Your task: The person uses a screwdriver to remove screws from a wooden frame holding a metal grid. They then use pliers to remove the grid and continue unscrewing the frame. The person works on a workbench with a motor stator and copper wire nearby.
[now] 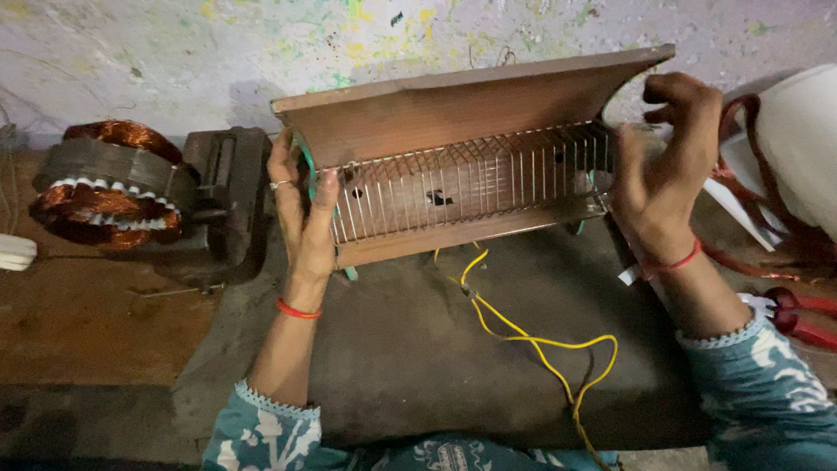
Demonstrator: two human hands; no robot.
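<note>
Both hands hold a room heater by its two ends — the left hand lies flat along the left end cap, its grip wrapping the edge with fingers spread upward and a ring showing on one of them, while the right hand curls its grip narrow around the right end, thumb and fingertips pinched at the top corner by the wire grille. The heater stands on the desk between the hands, tilted so that its brown reflector hood leans away and the grille faces up toward the camera.

Just below the grip, a yellow wire trails out from under the heater's lower edge and loops across the dark mat toward the person. To hold this well, I judge the palms should keep even pressure on both ends so the thin hood does not twist, and the loose wire should stay free of the lower edge — it could get pinched there.

Well out past the left hand sits a motor stator with copper windings, beside a dark metal block. Beyond the right hand lie red-handled pliers and a white fabric bundle.
</note>
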